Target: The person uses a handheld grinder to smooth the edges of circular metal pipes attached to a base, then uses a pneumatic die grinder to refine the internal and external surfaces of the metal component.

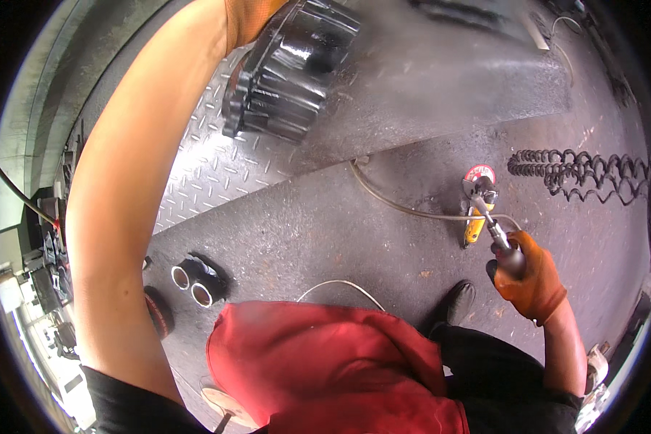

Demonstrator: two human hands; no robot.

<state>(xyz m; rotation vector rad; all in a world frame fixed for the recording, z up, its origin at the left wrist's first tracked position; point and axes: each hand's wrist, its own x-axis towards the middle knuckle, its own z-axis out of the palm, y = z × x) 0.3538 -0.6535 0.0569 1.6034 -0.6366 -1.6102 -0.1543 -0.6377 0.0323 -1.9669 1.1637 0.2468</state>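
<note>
My left hand [249, 20], in an orange glove, is at the top edge against a glossy black ribbed metal housing [286, 87]. Its fingers are cut off by the picture's edge, so I cannot see how they lie on the part. The housing is tilted, its toothed flange facing lower left, above a metal plate. On the right, my orange-gloved right hand [534, 278] is closed round a hand tool with a slim metal tip [495, 230], which points up and left. Its exact kind does not show clearly.
A yellow angle grinder [476, 226] with a red disc lies beyond my right hand. A hose [412, 211] crosses the floor. Black coiled hose [579, 172] hangs at right. Diamond-patterned metal plate [210, 163] lies under the housing. A black twin-tube part [199, 281] sits at lower left.
</note>
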